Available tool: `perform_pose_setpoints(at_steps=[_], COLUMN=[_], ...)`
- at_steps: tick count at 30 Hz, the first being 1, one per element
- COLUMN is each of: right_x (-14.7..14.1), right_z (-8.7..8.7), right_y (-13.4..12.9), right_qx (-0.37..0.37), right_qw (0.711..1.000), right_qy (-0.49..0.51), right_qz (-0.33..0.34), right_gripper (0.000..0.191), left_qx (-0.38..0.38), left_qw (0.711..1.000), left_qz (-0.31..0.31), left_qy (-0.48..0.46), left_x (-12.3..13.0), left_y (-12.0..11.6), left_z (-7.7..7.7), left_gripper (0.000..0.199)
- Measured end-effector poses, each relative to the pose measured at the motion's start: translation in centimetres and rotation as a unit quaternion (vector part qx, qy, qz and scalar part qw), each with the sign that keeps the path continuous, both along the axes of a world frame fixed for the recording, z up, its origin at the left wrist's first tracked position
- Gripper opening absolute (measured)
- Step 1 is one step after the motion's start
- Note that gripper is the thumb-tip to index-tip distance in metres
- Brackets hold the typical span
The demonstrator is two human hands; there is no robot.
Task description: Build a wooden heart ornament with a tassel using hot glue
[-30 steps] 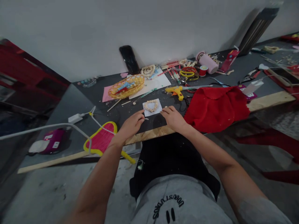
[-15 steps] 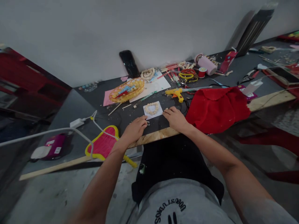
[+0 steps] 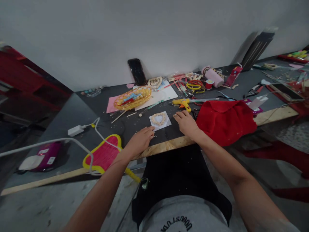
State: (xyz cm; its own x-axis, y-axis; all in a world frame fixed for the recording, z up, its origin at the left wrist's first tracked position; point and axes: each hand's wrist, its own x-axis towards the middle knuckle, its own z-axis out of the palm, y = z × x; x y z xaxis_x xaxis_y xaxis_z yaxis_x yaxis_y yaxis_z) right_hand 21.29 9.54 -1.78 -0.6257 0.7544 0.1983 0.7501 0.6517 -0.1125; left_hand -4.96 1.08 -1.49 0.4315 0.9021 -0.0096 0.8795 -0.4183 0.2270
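Note:
A small white paper [image 3: 167, 123] lies near the front edge of the dark table, with a ring of pale beige pieces [image 3: 158, 119] on it. My left hand [image 3: 142, 139] rests on the table at the paper's lower left corner, fingertips touching or close to that corner. To the right of the paper, apart from it, is my right hand [image 3: 185, 123], its fingers bent together; a tiny pale thing seems to be at its fingertips. A yellow glue gun [image 3: 182, 103] lies just beyond my right hand, beside a red cloth [image 3: 224, 124].
Behind the paper are a yellow basket [image 3: 132, 98] and a leaning phone [image 3: 137, 71]. A pink tumbler [image 3: 214, 77], scissors and sticks lie at the back. A pink, yellow-edged shape [image 3: 106, 154] and white cable [image 3: 79, 140] lie left.
My right hand has moved off the paper's right edge, leaving a gap. The camera view has shifted, so the table sits slightly lower in the picture.

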Motion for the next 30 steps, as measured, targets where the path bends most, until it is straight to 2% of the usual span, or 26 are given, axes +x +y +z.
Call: perform_pose_setpoints(at_steps=[9, 14, 17, 20, 22, 24, 27, 30], right_x=[-0.5, 0.8, 2.4, 3.7, 4.1, 4.1, 3.9, 3.6], right_z=[0.3, 2.2, 4.2, 5.1, 4.9, 4.1, 2.8, 1.9], right_y=[-0.2, 0.5, 2.6, 5.3, 6.7, 7.8, 8.5, 8.7], right_qx=[0.030, 0.052, 0.045, -0.024, -0.082, -0.108, -0.123, -0.124], right_qw=[0.998, 0.998, 0.998, 0.990, 0.978, 0.972, 0.968, 0.965], right_qy=[-0.042, -0.025, 0.014, 0.034, 0.038, 0.037, 0.044, 0.062], right_qz=[-0.021, 0.021, -0.038, -0.137, -0.189, -0.204, -0.213, -0.224], right_gripper=[0.036, 0.038, 0.033, 0.023, 0.021, 0.026, 0.030, 0.025], left_qx=[0.001, -0.006, -0.007, 0.003, 0.010, 0.016, 0.017, 0.011], left_qw=[1.000, 1.000, 0.999, 0.999, 0.998, 0.997, 0.997, 0.996], left_qz=[-0.019, -0.029, -0.035, -0.044, -0.051, -0.059, -0.068, -0.068], left_qy=[-0.015, -0.007, -0.014, -0.026, -0.034, -0.039, -0.039, -0.049], left_x=[0.1, 0.6, 0.8, 0.8, 0.7, 0.6, 0.4, 0.3], left_y=[-0.4, -0.9, -1.1, -1.3, -1.3, -1.2, -1.1, -1.0], left_z=[0.0, 0.4, 0.3, 0.1, -0.1, -0.3, -0.7, -0.9], left_gripper=[0.029, 0.031, 0.031, 0.030, 0.028, 0.026, 0.024, 0.025])
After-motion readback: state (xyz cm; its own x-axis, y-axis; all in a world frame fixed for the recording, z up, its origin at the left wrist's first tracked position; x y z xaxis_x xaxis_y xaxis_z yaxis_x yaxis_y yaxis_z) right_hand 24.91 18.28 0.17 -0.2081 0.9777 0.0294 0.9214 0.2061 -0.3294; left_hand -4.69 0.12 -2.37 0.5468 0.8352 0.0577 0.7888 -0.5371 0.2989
